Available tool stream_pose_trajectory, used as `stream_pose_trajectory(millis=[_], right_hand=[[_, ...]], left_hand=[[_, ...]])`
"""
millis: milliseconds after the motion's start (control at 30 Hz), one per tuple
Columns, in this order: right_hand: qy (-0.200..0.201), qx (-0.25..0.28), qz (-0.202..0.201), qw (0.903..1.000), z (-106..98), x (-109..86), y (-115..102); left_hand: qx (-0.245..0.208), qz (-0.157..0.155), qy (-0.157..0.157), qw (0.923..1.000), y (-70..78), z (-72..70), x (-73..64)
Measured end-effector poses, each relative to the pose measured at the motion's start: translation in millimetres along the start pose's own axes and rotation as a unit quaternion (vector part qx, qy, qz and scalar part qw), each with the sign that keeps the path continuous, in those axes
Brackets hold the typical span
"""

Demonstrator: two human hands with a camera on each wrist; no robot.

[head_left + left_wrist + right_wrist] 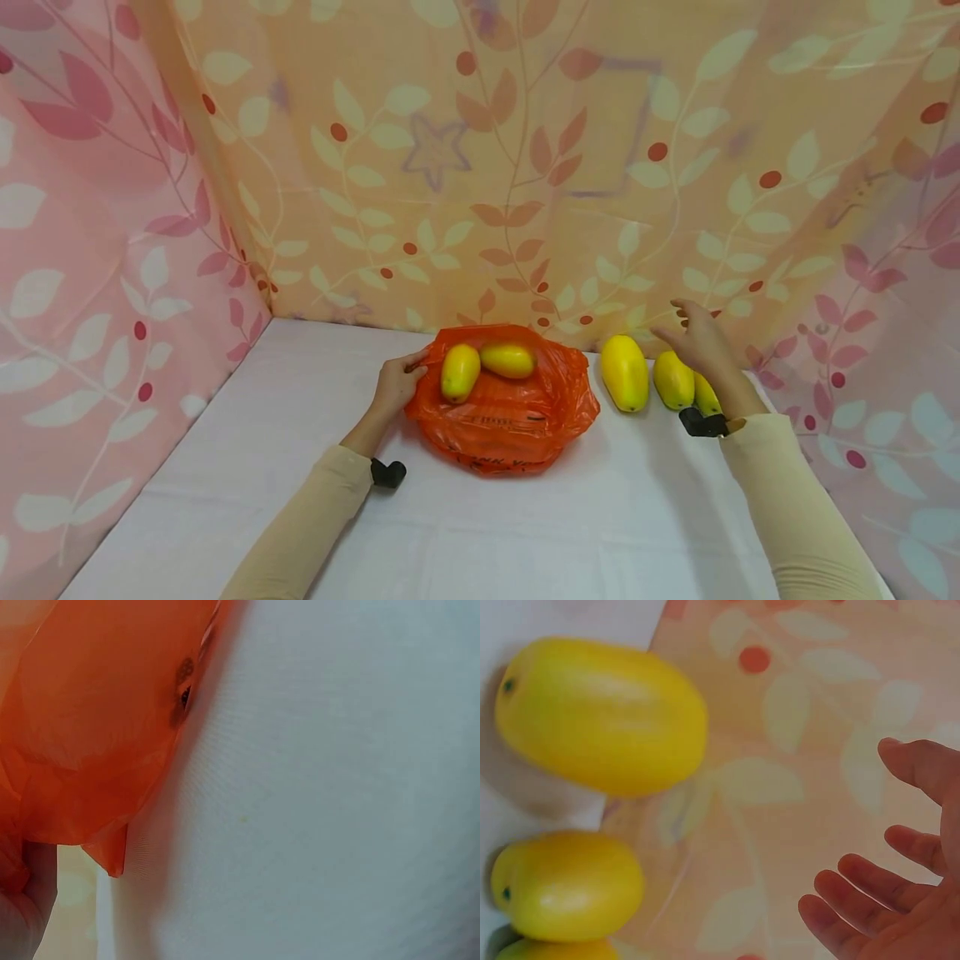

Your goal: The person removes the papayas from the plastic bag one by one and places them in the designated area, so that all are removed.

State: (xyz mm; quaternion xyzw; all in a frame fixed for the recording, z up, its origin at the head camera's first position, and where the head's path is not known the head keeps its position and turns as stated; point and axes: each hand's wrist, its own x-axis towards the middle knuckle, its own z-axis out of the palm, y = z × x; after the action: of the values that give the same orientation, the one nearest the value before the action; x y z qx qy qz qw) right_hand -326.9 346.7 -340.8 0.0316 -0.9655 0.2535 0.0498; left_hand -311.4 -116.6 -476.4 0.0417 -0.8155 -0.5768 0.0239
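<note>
An orange-red plastic bag [491, 429] with dark print lies spread on the table. Two yellow oval fruits, one upright [460, 373] and one lying crosswise [508, 360], sit at its mouth. My left hand [396, 385] grips the bag's left rim; in the left wrist view the bag [90, 742] partly covers that hand [30, 907]. To the right stands a large yellow fruit [624, 373], beside a smaller one [673, 380] and another [706, 395] partly hidden by my right arm. My right hand [697, 335] hovers above them, its spread fingers [862, 904] holding nothing.
A white cloth [480, 542] covers the table. Patterned curtains hang behind [510, 167] and at the left [97, 275] and right [900, 400] sides. Each wrist wears a black mount, one on the left [387, 474] and one on the right [701, 423].
</note>
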Motion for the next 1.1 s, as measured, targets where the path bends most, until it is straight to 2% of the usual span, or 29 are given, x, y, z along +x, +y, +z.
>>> stream_pose_trajectory(millis=[200, 467, 800, 967, 1100], right_hand=[[0.008, 0.010, -0.052, 0.9985, 3, -1.8, -38], [-0.017, 0.052, -0.103, 0.9932, 12, -2.8, -77], [-0.051, 0.065, -0.163, 0.9831, 46, -6.8, -122], [-0.056, 0.049, -0.205, 0.9758, 66, -4.3, -135], [-0.075, 0.039, -0.217, 0.9725, 82, -1.6, -141]], left_hand=[[-0.006, 0.001, 0.003, 1.0000, 1.1, 0.6, -1.4], [-0.014, 0.012, 0.017, 0.9997, 1.0, 1.4, -1.9], [-0.015, 0.001, 0.024, 0.9996, 0.1, 1.7, -3.4], [-0.017, -0.009, 0.025, 0.9995, 0.2, 0.9, -3.2], [-0.014, -0.012, 0.022, 0.9996, -1.1, 1.4, -0.9]])
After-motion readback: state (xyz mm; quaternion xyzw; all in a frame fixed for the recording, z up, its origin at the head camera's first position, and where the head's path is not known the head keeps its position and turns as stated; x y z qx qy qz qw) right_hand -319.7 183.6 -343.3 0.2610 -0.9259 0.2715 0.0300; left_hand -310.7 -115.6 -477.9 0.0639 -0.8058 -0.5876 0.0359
